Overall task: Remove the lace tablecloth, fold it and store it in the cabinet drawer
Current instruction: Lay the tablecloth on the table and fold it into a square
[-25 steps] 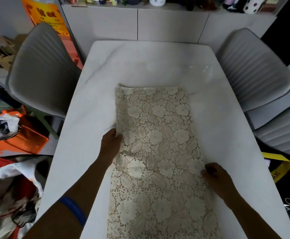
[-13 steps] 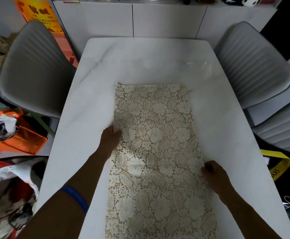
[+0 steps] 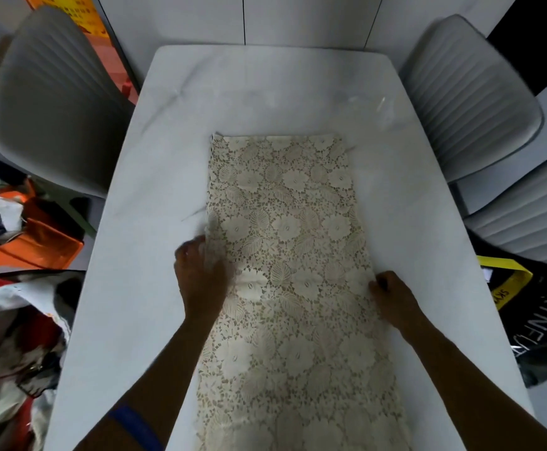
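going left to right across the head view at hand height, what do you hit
orange bin → left hand → lace tablecloth → right hand → bare table → black bag

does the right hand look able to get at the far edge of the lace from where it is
Probably yes. The right hand rests at the lace's right edge, and the table around the far edge is bare, though it would need a forward stretch.

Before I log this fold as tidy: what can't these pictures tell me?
- Near end of the lace tablecloth: cut off by the bottom edge of the head view.
- Left hand grip: fingers motion-blurred at the cloth's left edge.
- Right hand fingertips: curled under, hidden by the knuckles.
- Cabinet drawer: not in view.
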Available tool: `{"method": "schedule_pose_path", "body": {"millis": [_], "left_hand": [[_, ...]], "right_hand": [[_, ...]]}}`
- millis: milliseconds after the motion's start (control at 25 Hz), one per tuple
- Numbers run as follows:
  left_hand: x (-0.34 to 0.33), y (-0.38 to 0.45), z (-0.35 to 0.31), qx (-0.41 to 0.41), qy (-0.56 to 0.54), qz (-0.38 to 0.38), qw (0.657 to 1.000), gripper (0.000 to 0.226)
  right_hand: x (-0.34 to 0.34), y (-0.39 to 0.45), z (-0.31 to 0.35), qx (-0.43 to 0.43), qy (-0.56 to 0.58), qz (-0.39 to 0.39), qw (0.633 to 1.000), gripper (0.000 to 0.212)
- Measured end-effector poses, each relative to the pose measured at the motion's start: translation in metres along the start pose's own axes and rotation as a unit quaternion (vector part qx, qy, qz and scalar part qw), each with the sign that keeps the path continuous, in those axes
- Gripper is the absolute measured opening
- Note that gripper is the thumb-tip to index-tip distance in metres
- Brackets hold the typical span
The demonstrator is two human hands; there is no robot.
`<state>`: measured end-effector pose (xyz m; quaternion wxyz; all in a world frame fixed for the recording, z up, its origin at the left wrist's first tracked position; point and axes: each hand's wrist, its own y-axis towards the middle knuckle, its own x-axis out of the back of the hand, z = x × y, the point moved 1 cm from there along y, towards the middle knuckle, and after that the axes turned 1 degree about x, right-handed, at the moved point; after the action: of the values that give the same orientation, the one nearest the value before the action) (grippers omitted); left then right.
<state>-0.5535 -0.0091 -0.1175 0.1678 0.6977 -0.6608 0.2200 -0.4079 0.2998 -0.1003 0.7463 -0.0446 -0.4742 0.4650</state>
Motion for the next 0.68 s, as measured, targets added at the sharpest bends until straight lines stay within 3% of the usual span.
{"method": "schedule_pose_path", "body": {"millis": [80, 160, 320, 440, 560, 680], "left_hand": [[0.013, -0.056, 0.013, -0.131, 0.083, 0.038, 0.987, 0.027], [0.036, -0.131, 0.036, -0.15, 0.132, 0.064, 0.978, 0.031], [0.086, -0.249, 0.065, 0.001, 0.157, 0.092, 0.983, 0.057], [0.113, -0.291, 0.063, 0.152, 0.078, 0.082, 0.982, 0.049], [0.132, -0.336, 0.058, 0.163, 0.055, 0.124, 0.977, 0.037], [0.149, -0.36, 0.057, 0.212, 0.006, 0.175, 0.961, 0.033]], "right_hand": [[0.0, -0.005, 0.001, 0.007, 0.057, 0.009, 0.998, 0.046], [0.001, -0.021, -0.002, 0.004, 0.121, 0.01, 0.993, 0.061], [-0.011, -0.097, -0.05, 0.01, 0.146, -0.033, 0.989, 0.061], [-0.031, -0.178, -0.107, -0.012, 0.114, -0.04, 0.993, 0.048], [-0.04, -0.256, -0.167, -0.001, 0.099, -0.022, 0.995, 0.025], [-0.033, -0.298, -0.204, -0.017, 0.163, -0.001, 0.987, 0.019]]}}
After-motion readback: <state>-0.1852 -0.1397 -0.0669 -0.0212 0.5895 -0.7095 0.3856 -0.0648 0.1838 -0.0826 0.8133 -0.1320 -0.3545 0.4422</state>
